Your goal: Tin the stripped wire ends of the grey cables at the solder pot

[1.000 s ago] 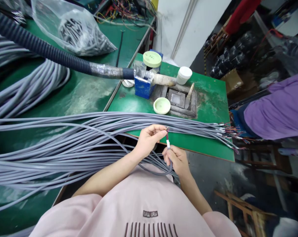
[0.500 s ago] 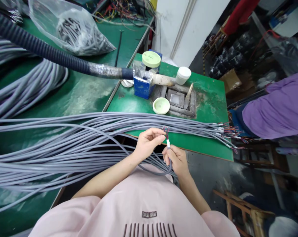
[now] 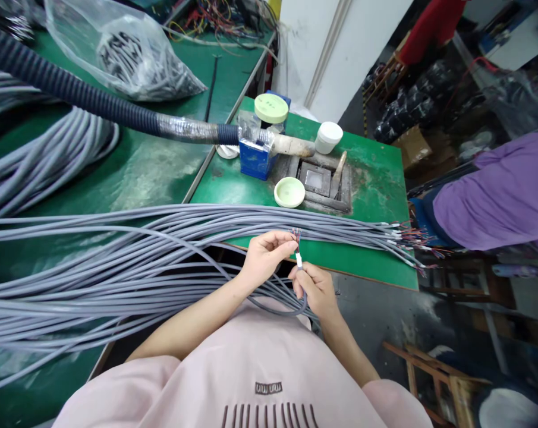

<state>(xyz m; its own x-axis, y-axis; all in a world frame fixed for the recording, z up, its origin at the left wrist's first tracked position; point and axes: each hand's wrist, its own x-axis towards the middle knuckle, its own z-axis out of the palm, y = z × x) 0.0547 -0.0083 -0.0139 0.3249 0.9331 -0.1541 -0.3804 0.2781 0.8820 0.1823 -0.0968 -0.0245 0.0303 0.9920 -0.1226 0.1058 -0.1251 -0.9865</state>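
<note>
A grey cable (image 3: 300, 282) stands upright in my right hand (image 3: 317, 288), whose fingers are wrapped round it just below a white sleeve (image 3: 299, 260). From that sleeve a small fan of thin coloured wires (image 3: 297, 235) sticks up. My left hand (image 3: 269, 255) pinches at these wires with thumb and forefinger; how many it holds is too small to tell. Behind both hands a bundle of grey cables (image 3: 233, 217) runs across the green bench (image 3: 362, 261), its stripped ends (image 3: 406, 238) fanning out at the right edge.
A solder pot (image 3: 315, 180) sits in a frame beyond the cables, with a pale green dish (image 3: 289, 192), a white tub (image 3: 328, 137) and a blue box (image 3: 254, 159) around it. A black hose (image 3: 117, 113) crosses from the left. A person in a purple top (image 3: 491, 190) is at the right.
The wires look drawn closer together at my left fingertips. Both hands keep nearly the same place, and the whole view has shifted slightly.
</note>
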